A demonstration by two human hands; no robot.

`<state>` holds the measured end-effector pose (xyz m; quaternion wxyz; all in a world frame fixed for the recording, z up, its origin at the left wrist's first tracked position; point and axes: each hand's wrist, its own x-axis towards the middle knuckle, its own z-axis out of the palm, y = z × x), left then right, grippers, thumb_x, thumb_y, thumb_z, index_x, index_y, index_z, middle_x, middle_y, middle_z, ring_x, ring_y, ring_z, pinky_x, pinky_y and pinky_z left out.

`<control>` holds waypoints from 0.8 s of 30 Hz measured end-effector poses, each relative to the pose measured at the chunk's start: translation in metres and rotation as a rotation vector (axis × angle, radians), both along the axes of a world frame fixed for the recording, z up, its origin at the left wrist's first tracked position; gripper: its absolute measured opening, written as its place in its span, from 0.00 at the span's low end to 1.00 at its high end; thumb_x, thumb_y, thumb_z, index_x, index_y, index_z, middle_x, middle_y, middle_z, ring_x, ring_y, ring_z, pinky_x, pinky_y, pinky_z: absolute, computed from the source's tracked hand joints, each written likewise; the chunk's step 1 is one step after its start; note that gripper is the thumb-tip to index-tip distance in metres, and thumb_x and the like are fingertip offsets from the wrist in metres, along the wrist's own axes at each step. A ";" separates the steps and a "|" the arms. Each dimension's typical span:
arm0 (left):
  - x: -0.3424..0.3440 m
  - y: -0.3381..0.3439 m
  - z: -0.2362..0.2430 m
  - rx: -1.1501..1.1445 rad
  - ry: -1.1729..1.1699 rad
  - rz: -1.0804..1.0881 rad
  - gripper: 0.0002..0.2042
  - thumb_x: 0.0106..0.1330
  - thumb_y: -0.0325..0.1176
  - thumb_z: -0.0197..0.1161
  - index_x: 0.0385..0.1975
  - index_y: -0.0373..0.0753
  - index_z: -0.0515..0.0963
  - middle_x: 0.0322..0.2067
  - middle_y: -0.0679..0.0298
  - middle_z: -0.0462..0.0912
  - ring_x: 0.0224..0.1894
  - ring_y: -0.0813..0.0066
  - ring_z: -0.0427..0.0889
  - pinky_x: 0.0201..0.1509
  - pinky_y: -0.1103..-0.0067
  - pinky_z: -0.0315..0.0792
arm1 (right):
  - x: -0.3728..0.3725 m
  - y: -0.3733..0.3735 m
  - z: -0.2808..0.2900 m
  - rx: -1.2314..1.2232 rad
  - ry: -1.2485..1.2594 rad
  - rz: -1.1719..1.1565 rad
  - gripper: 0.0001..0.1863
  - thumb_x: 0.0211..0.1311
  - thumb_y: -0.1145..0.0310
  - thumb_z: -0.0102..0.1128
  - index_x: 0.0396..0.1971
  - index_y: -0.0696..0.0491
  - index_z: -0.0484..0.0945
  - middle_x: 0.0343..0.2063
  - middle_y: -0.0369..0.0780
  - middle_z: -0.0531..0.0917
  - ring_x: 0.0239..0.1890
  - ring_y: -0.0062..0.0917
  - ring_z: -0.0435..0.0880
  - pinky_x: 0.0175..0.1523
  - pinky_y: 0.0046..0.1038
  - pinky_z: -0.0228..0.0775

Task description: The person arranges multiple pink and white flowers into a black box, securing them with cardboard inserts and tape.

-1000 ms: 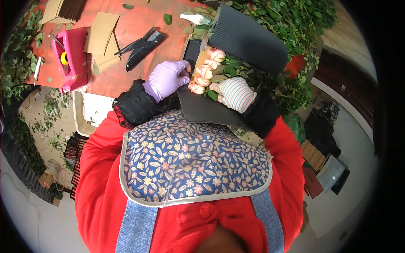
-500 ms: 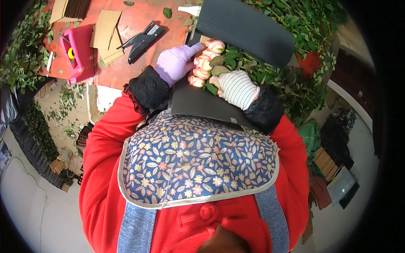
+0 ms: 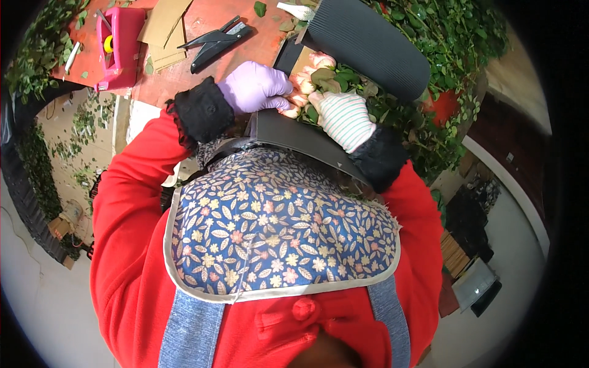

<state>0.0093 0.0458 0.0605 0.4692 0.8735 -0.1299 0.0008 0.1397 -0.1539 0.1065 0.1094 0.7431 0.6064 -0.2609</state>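
Note:
A row of pale pink roses (image 3: 300, 83) with green leaves lies in a dark, ridged wrapping trough. My left hand (image 3: 256, 88), in a lilac glove, curls its fingers onto the lower blooms from the left. From the right, my right hand (image 3: 345, 119), in a striped glove with bare fingertips, is closed against the lowest rose and its leaves; its other fingers are hidden. A dark, flat board (image 3: 300, 138) rises along the near side of the roses. On the far side, a ridged dark flap (image 3: 368, 49) stands folded back. A strip of brown card shows beside the upper bloom.
On the red table (image 3: 221, 86) lie a black stapler (image 3: 218, 46), a pink tape dispenser (image 3: 119, 52) and brown cardboard pieces (image 3: 165, 30). Heaped leafy stems (image 3: 454, 49) cover the right side. A white-tipped object (image 3: 296, 11) is beyond the flap.
My left hand has drawn its stretched finger back and bent it onto the lower roses. The whole view has shifted slightly. My right hand keeps its place by the roses.

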 end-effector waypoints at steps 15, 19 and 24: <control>0.016 -0.009 -0.037 0.017 -0.135 -0.038 0.13 0.57 0.28 0.62 0.43 0.44 0.80 0.35 0.63 0.83 0.33 0.66 0.83 0.36 0.75 0.76 | -0.005 0.000 0.016 -0.042 0.363 -0.138 0.17 0.67 0.55 0.50 0.45 0.51 0.77 0.25 0.47 0.81 0.25 0.42 0.81 0.31 0.40 0.71; 0.019 -0.006 -0.032 -0.011 -0.026 -0.068 0.13 0.56 0.28 0.63 0.43 0.45 0.80 0.36 0.63 0.83 0.35 0.65 0.84 0.38 0.74 0.77 | -0.002 -0.012 0.001 -0.208 0.422 -0.208 0.18 0.69 0.53 0.42 0.46 0.49 0.73 0.32 0.50 0.82 0.34 0.48 0.80 0.39 0.43 0.71; 0.024 -0.005 -0.032 0.073 -0.143 -0.007 0.11 0.60 0.31 0.59 0.43 0.49 0.79 0.34 0.68 0.82 0.36 0.67 0.82 0.38 0.74 0.75 | 0.004 0.004 0.007 -0.268 0.419 -0.186 0.18 0.68 0.52 0.44 0.42 0.50 0.74 0.32 0.49 0.82 0.34 0.48 0.80 0.40 0.44 0.71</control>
